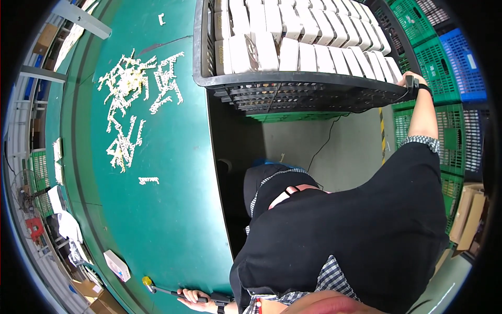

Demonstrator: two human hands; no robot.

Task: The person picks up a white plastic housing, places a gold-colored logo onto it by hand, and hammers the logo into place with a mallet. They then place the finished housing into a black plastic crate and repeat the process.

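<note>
My right hand [413, 79] reaches far out to the right and is closed over the near right corner of a black plastic crate [293, 78]. Rows of white boxes [314, 57] stand on edge inside it. The crate's left end is over the edge of the green table [178, 209]. Down at the lower left, my left hand [193, 300] is wrapped round the dark handle of a small mallet [166, 291] with a yellow head, low over the table. A small white box [116, 265] lies beyond the mallet's head.
Tangled white and yellow toothed strips [128, 83] are heaped on the table, with a single strip [149, 180] nearer. Green crates [444, 131] and a blue crate [463, 63] are stacked at right, above cardboard [465, 217]. A black cable [329, 133] hangs below the crate.
</note>
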